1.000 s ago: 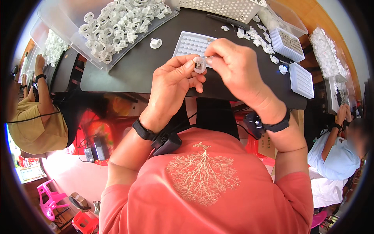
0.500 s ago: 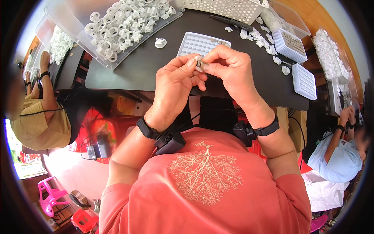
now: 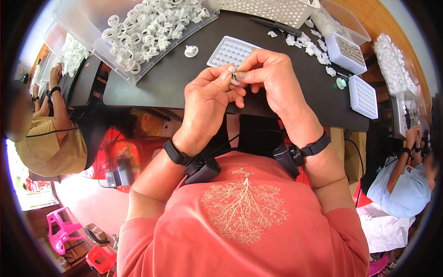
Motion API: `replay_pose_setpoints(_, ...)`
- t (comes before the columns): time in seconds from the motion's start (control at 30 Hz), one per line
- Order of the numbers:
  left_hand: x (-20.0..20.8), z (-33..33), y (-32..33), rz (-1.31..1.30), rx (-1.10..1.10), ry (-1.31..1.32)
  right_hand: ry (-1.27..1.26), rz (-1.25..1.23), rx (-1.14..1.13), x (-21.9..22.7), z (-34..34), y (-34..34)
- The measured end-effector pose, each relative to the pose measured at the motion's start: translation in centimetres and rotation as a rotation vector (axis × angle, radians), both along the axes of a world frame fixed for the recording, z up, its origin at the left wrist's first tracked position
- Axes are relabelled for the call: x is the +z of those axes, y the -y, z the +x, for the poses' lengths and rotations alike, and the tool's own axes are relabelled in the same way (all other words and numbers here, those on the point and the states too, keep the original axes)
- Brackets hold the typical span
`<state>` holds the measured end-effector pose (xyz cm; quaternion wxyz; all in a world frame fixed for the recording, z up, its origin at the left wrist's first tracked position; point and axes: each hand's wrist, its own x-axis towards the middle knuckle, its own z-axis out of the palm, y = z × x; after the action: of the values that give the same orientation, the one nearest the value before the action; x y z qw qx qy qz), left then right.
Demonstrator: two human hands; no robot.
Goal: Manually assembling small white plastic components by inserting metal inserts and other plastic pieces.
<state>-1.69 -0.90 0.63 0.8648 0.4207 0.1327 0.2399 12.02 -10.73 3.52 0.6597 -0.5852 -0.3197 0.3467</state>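
Observation:
Above the front edge of the dark table, my two hands meet over a small white plastic part point(image 3: 234, 78), which shows a dark spot. My left hand point(image 3: 206, 94) pinches it between thumb and forefinger, with the other fingers curled below. From the right, my right hand point(image 3: 273, 76) presses thumb and fingertips together at the same part; whether they also hold a smaller piece is hidden. Just beyond the hands lies a pale tray with rows of small hollows point(image 3: 227, 51), partly covered by my right hand. A loose round white plastic piece point(image 3: 191, 51) rests to its left.
A clear bin point(image 3: 134, 79) heaped with white ring-shaped parts stands at the far left. Right of centre lie small white pieces point(image 3: 310, 47), a dark pen-like tool point(image 3: 277, 26), stacked trays point(image 3: 346, 51), another tray point(image 3: 363, 98) and a green-lit piece point(image 3: 341, 83). Co-workers sit on both sides.
My right hand has shifted slightly left at the white plastic part and turned a little. The piece near the right-hand tray now glows green.

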Motion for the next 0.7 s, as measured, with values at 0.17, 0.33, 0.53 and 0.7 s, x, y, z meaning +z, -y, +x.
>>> replay_pose_setpoints(0.17, -0.2, -0.2, -0.2, -0.033, -0.006, 0.026, -0.002, -0.012, 0.001, 0.0, -0.2, 0.0)
replay_pose_setpoints(0.33, -0.1, -0.1, 0.0, -0.048, -0.005, 0.036, 0.047, 0.004, 0.029, 0.2, -0.1, 0.6)
replay_pose_setpoints(0.53, -0.2, 0.2, -0.2, -0.054, 0.012, 0.029, 0.058, -0.008, -0.047, 0.4, -1.6, 0.4)
replay_pose_setpoints(0.7, 0.0, 0.1, 0.2, 0.006, 0.021, 0.046, 0.065, 0.06, -0.081, -0.1, -2.1, 0.1)
